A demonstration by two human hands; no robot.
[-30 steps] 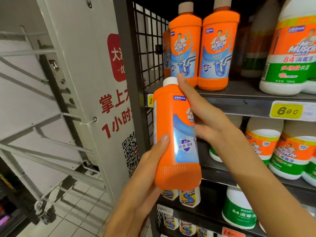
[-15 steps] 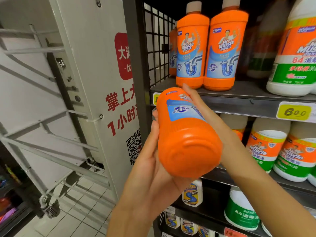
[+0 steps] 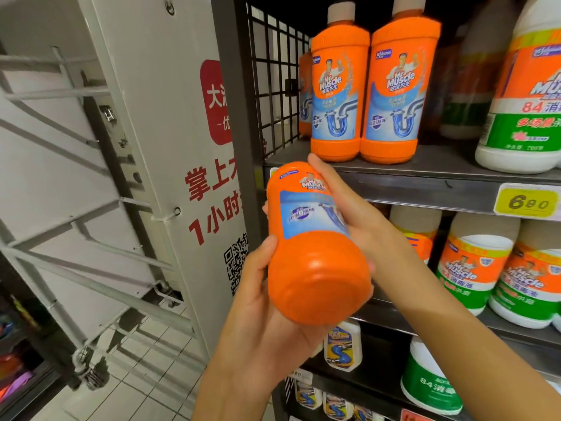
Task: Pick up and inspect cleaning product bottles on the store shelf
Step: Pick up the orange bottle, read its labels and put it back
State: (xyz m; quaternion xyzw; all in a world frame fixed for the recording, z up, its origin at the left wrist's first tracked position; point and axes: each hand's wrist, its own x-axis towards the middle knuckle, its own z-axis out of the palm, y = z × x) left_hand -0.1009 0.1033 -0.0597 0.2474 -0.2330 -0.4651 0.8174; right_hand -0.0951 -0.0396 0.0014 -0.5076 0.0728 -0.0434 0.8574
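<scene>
Before the shelf, both hands, left, right, gripping tilted orange bottle, contents unseen

The tilted orange bottle is showing "Mr Muscle" near its neck end, its blue label too blurred to read. Two upright orange bottles at the upper shelf's left end are reading "Mr Muscle". A yellow price tag on that shelf's front edge is reading "6.90". The white bottles at its right end are displaying "Muscle" and "84". The white sign panel is showing a red "1" and a QR code.
</scene>
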